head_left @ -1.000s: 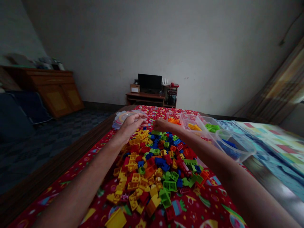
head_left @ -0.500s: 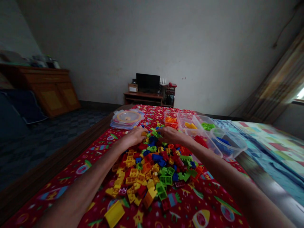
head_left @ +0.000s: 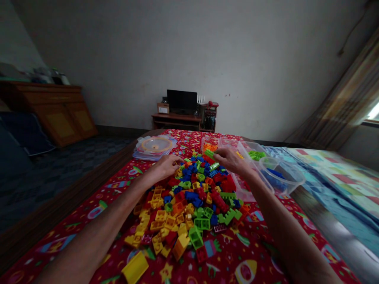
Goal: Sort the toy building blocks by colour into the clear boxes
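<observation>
A loose heap of toy building bricks in yellow, green, blue, red and orange covers the middle of the red patterned cloth. My right hand is above the far right side of the heap, its fingers closed on a light green building brick. At the heap's far left edge, my left hand has its fingers bent together among yellow bricks. Its fingertips partly hide what lies under them, so I cannot make out what they grip.
Clear plastic bins at the right hold sorted bricks: orange, green and others. A round clear tub with blue bricks stands beside them. Stacked clear lids lie at the far left. A bed adjoins the table on the right.
My right hand has moved right and up from the heap with the light green brick, toward the bins. My left hand has stayed near the heap's far left edge.
</observation>
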`<state>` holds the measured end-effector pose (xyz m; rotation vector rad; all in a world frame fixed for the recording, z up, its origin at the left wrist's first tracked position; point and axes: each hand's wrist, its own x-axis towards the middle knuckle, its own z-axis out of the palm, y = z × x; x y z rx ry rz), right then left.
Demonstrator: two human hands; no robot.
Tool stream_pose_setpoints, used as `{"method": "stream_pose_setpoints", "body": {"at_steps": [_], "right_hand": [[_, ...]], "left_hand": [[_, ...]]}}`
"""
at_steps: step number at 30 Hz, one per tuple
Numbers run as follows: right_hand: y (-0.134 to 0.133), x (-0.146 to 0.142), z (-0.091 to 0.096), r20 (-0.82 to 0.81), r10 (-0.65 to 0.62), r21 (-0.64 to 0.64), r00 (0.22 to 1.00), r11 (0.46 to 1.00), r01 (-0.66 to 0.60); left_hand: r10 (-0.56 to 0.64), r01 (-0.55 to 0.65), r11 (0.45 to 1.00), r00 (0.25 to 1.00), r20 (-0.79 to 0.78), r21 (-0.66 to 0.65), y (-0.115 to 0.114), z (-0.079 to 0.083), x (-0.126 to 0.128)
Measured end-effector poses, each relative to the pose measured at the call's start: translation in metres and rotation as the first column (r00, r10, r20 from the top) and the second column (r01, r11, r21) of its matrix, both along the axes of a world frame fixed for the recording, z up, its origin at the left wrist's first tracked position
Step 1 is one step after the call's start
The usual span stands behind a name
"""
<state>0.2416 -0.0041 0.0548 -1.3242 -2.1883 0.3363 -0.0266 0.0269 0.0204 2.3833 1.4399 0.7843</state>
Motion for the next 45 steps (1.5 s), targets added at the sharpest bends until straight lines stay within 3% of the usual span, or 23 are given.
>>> {"method": "stream_pose_setpoints", "body": {"at_steps": [6,12,14,20,23,26,29,32,36,38,41,45], "right_hand": [[0.004,0.048,0.011,-0.013,-0.144,-0.02,0.99,0.989,0.143],[-0.002,0.084,0.021,-0.029,-0.34,0.068,0.94,0.938,0.341],[-0.001,0.096,0.021,-0.034,-0.451,0.084,0.892,0.888,0.452],[0.01,0.133,0.006,-0.158,-0.732,0.108,0.663,0.655,0.748],[0.021,0.144,-0.002,-0.232,-0.762,0.061,0.604,0.609,0.791],[0.028,0.145,-0.003,-0.342,-0.703,-0.002,0.623,0.664,0.748],[0.028,0.132,0.001,-0.437,-0.575,-0.028,0.692,0.777,0.628],[0.021,0.105,0.009,-0.433,-0.426,-0.005,0.794,0.882,0.471],[0.011,0.064,0.011,-0.176,-0.26,0.016,0.949,0.964,0.267],[0.009,0.045,0.003,0.023,-0.212,0.059,0.977,0.976,0.211],[0.008,0.024,-0.02,0.286,-0.173,0.129,0.942,0.982,0.141],[0.01,0.01,-0.044,0.463,-0.087,0.1,0.882,0.994,0.045]], "left_hand": [[-0.008,0.008,1.0,1.0,-0.007,0.004,-0.002,0.002,0.001],[-0.01,0.01,1.0,1.0,0.012,0.01,-0.005,0.002,0.005],[-0.037,0.037,0.999,0.999,0.012,0.005,-0.008,0.003,0.008],[-0.226,0.226,0.974,0.974,-0.001,-0.022,-0.027,0.012,0.024],[-0.359,0.358,0.933,0.933,-0.036,-0.024,-0.04,0.017,0.032],[-0.455,0.452,0.89,0.885,-0.097,-0.056,-0.051,0.019,0.039],[-0.52,0.502,0.852,0.844,-0.132,-0.147,-0.059,0.016,0.045],[-0.562,0.534,0.823,0.816,-0.135,-0.195,-0.06,0.01,0.047],[-0.524,0.502,0.85,0.838,-0.154,-0.162,-0.051,0.004,0.042],[-0.493,0.471,0.869,0.854,-0.167,-0.152,-0.046,0.003,0.038],[-0.462,0.441,0.885,0.87,-0.172,-0.148,-0.043,0.004,0.035],[-0.429,0.415,0.902,0.89,-0.155,-0.118,-0.041,0.007,0.032]]}}
